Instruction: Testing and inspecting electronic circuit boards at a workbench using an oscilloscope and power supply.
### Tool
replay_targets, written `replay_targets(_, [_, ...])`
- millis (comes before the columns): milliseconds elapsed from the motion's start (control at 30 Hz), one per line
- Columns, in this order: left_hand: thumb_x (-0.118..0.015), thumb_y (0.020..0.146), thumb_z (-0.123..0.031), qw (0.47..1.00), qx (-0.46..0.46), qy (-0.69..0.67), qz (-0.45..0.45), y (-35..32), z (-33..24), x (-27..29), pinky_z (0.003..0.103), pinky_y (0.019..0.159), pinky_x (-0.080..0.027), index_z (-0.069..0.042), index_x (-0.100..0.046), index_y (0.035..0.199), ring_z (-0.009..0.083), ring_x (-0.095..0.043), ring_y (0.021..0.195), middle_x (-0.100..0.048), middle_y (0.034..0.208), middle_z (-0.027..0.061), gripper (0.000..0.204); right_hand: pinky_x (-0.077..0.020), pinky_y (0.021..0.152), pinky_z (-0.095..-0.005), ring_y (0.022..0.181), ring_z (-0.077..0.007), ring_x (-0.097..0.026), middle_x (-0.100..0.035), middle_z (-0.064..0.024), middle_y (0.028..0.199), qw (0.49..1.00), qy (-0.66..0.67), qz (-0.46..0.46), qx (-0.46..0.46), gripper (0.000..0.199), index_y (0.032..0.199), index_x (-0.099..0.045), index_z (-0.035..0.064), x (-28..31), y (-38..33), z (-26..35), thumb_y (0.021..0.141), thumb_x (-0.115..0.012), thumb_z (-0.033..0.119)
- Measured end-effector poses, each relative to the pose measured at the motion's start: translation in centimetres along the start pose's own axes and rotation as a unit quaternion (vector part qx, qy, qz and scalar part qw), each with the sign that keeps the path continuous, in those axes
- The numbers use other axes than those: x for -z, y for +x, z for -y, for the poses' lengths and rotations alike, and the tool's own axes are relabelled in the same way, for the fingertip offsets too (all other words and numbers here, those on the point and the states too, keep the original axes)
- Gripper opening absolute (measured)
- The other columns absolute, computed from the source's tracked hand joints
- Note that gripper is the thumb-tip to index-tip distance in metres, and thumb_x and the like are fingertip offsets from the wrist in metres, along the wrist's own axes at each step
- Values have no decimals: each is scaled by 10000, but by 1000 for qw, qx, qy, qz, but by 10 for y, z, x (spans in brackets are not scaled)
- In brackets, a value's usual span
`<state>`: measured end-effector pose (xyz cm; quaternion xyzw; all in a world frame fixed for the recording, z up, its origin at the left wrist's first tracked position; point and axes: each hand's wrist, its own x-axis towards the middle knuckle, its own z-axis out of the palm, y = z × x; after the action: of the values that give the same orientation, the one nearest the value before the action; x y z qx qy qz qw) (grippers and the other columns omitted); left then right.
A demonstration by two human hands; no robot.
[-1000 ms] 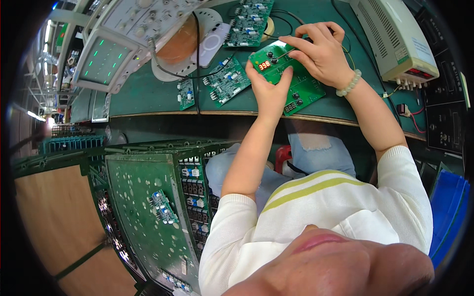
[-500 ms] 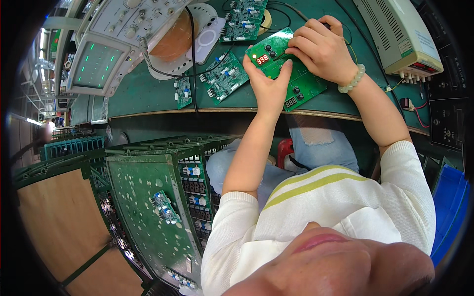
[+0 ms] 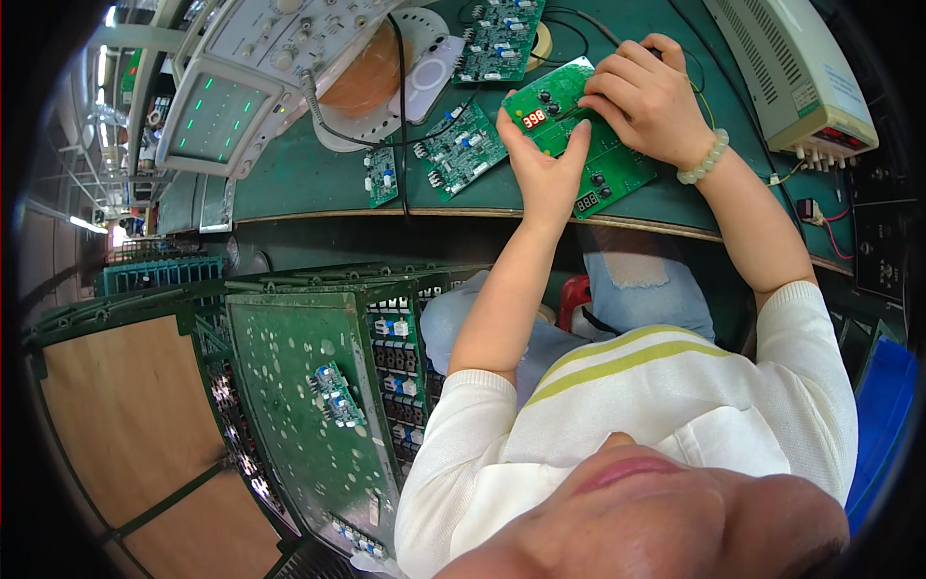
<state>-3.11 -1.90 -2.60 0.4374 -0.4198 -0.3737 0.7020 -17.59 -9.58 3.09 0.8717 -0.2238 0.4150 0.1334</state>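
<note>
My left hand (image 3: 546,179) grips the near left edge of a green circuit board (image 3: 526,98), its thumb lying across the board's face. A small red digit display (image 3: 533,118) glows on this board, beside black round buttons. My right hand (image 3: 651,101) is closed over the board's right side, its fingers pinched round a thin corded probe that the hand mostly hides. Under and to the right of my hands lies a second green board section (image 3: 617,174) with an unlit display (image 3: 586,202); I cannot tell whether the two are joined.
An oscilloscope (image 3: 214,116) with green traces stands left, its cable crossing the bench (image 3: 289,198). Populated boards (image 3: 461,150) lie beside my left hand, another board (image 3: 497,43) behind. A power supply (image 3: 801,77) stands right. Below left is a green metal rack (image 3: 289,386); a blue bin (image 3: 883,415) is right.
The whole view has shifted slightly, so everything sits a little further right. Both hands keep their hold at the board, and the red display stays lit.
</note>
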Motion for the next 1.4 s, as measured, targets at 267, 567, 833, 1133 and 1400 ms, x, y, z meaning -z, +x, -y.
replay_targets(267, [-708,792,16,1000,5,9,1,3,-5,-1,309,944,-454,26,-180,1400,191,-512,1120,-449,1239,151,806,-357,864,-366,792,-174,-559,-592,9,791,1000,8,-7,11,126,798,-622,118,2,4,-1,777,-728,183])
replay_targets(567, [-720,785,3,1000,-7,-5,-8,3,-5,4,320,980,-418,46,-158,1408,196,-483,1146,-445,1251,159,840,-366,892,-392,845,-191,-557,-582,-7,814,1000,21,4,2,133,787,-620,110,0,10,4,765,-716,200])
replay_targets(833, [-716,774,4,1000,-13,1,-8,-3,-2,-1,323,950,-444,35,-174,1407,195,-529,1095,-480,1219,155,834,-362,875,-391,815,-202,-559,-588,-13,799,1000,27,14,-4,116,792,-618,105,9,7,9,767,-718,158])
replay_targets(1133, [-728,779,-10,1000,-6,28,-8,3,-3,4,303,949,-436,31,-199,1393,188,-506,1106,-471,1221,148,811,-372,873,-384,826,-184,-554,-570,-6,781,1000,15,-3,6,129,784,-623,114,-1,7,2,772,-712,207])
replay_targets(1400, [-724,780,12,1000,8,-12,5,5,-5,1,308,946,-448,8,-193,1402,185,-504,1122,-446,1237,137,818,-362,895,-387,870,-176,-549,-576,-6,836,996,78,17,-50,154,882,-618,117,3,5,-5,787,-703,204])
